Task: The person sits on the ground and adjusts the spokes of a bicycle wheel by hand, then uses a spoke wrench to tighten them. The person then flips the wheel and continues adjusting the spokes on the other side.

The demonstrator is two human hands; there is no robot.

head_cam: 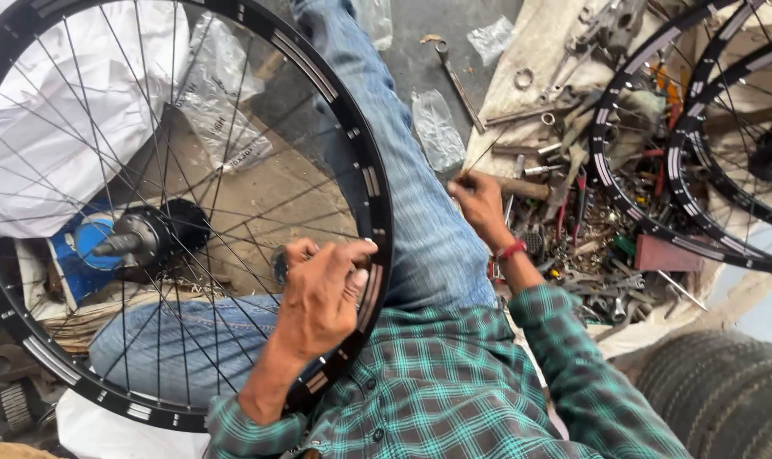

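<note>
A black bicycle wheel rim [375, 183] with thin spokes and a grey hub [139, 238] stands tilted over my lap. My left hand [322, 293] reaches through the spokes near the rim's lower right and pinches a small dark tool against a spoke. My right hand [479, 200] stretches out to the right over a heap of tools and pinches a thin loose spoke [485, 156] between its fingertips. A red thread circles that wrist. My jeans-clad leg [420, 212] runs between the two hands.
Two more black spoked wheels [700, 229] lean at the right over a pile of wrenches, nuts and metal parts [590, 255]. A long spanner [458, 81] lies on the floor. White sacks [54, 119] and plastic bags sit behind the wheel. A tyre [726, 391] is at bottom right.
</note>
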